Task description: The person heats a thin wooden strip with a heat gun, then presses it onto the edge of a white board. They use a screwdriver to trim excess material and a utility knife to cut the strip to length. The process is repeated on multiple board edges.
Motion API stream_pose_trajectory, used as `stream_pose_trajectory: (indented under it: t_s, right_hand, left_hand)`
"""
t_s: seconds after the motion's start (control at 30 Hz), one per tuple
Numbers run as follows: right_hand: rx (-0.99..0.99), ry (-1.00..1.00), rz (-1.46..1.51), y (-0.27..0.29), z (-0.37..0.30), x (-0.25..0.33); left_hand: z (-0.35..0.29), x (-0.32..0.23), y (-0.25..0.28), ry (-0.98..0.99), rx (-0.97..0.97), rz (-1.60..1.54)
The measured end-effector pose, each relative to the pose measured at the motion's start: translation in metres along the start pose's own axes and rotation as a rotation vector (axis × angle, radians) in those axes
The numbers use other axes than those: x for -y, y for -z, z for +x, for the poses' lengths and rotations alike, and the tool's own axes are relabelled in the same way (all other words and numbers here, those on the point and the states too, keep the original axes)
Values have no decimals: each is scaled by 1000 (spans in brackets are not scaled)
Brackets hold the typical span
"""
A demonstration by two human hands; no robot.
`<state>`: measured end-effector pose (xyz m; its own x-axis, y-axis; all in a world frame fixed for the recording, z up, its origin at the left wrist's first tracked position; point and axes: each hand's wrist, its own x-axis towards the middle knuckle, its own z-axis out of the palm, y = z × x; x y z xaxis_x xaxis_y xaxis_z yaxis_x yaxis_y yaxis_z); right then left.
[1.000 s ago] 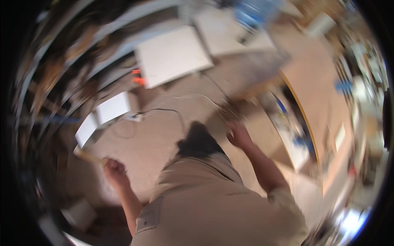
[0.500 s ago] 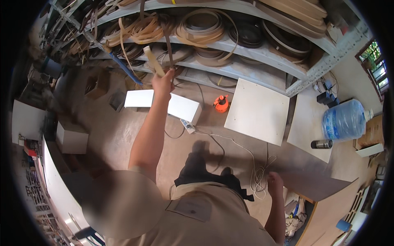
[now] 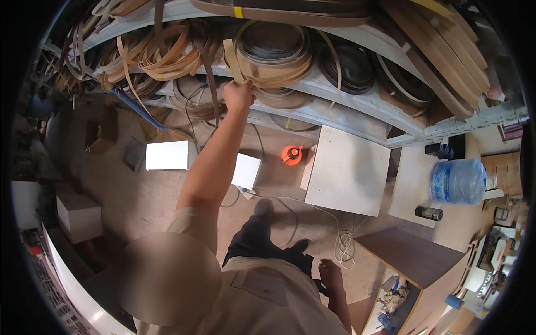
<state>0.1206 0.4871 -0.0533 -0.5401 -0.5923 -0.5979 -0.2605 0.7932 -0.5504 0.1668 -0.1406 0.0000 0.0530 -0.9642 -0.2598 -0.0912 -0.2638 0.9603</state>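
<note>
My left hand is stretched out toward the shelves, its fingers closed round a pale tan strip of edge banding. The strip sticks up past the fist, in front of a large coil of tan and dark edge banding on the shelf. To the left lie looser coils of light brown banding, and a dark brown strip hangs down beside my wrist. Low at my right side hangs my right hand, with loosely bent fingers somewhat apart and nothing visible in them.
A white panel lies below my left arm. An orange spray bottle stands beside a white board. Cables trail over the floor. To the right are a big water bottle and an open cabinet.
My left hand has moved right and closer to the shelf with the strip, which now stands more upright before the large coil. My right hand has come in nearer to my body.
</note>
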Motion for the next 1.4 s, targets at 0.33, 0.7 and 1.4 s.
stream_pose_trajectory:
  t_s: [0.33, 0.7, 1.4]
  right_hand:
    - [-251, 307, 450, 78, 201, 234]
    - [-764, 480, -118, 71, 240, 244]
    - [-108, 364, 855, 45, 149, 289]
  left_hand:
    - [-104, -3, 140, 176, 548, -276]
    - [-169, -1, 219, 282, 714, -552]
    - [-181, -55, 238, -50, 779, -484]
